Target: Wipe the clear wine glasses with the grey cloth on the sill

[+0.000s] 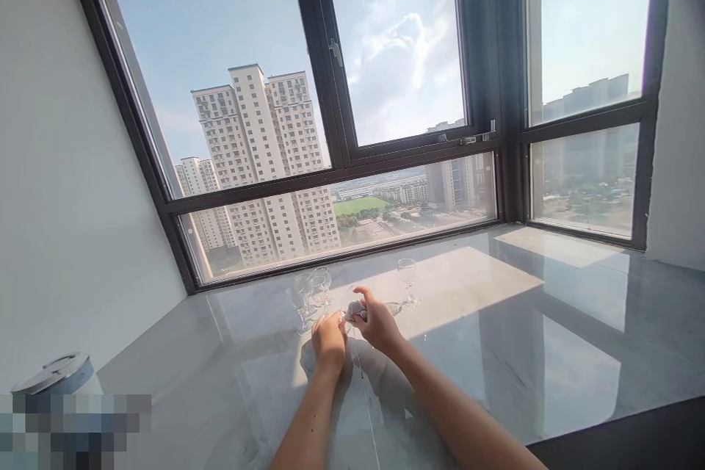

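Observation:
My left hand (329,341) and my right hand (377,319) meet above the glossy grey sill. A crumpled whitish cloth (355,311) is pinched in my right hand, its index finger raised and bent. The faint curved edge of a clear glass (348,297) shows between the hands; my left fingers are closed around its near side, partly hidden. Just left stand several clear stemmed glasses (320,286), overlapping one another. To the right, another stemmed glass (407,275) stands upright on its foot.
The marble-patterned sill (468,360) reflects the windows and carries a bright sunlit patch. Dark window frames (341,169) border its far side. A container with a ring-pull lid (58,371) stands at lower left, partly covered by blurred blocks. A white wall (82,161) rises at left.

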`<act>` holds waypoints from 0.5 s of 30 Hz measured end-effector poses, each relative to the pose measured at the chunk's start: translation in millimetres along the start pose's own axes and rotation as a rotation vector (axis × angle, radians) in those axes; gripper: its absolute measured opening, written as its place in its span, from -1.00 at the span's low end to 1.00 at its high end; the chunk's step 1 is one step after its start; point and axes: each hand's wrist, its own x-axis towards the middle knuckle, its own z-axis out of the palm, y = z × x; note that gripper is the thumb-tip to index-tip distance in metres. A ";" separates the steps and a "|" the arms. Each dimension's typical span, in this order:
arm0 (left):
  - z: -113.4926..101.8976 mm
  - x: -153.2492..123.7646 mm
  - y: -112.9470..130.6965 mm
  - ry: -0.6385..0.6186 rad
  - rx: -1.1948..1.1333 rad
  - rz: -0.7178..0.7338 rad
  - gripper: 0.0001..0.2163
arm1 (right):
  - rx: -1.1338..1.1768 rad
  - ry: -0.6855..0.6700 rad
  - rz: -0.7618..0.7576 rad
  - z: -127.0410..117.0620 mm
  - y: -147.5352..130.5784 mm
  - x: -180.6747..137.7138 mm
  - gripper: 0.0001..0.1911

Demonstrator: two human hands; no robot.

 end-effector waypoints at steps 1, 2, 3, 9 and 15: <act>0.1 -1.1 -1.6 0.037 0.041 0.046 -0.80 | -0.010 -0.001 -0.018 0.4 -0.9 -0.4 -0.49; 0.3 -2.2 -3.0 0.071 0.077 0.076 -0.79 | -0.025 0.012 -0.032 0.4 -1.2 -0.6 -0.49; 0.5 -3.0 -4.0 0.098 0.104 0.094 -0.79 | -0.040 0.035 -0.040 0.0 -0.7 -0.3 -0.49; -3.0 -1.9 2.9 0.056 0.132 0.175 -0.76 | -0.040 0.216 0.005 -12.0 9.7 9.5 -0.53; -4.4 3.2 7.3 0.015 0.044 0.114 -0.74 | 0.057 0.365 0.128 -25.9 16.8 18.4 -0.52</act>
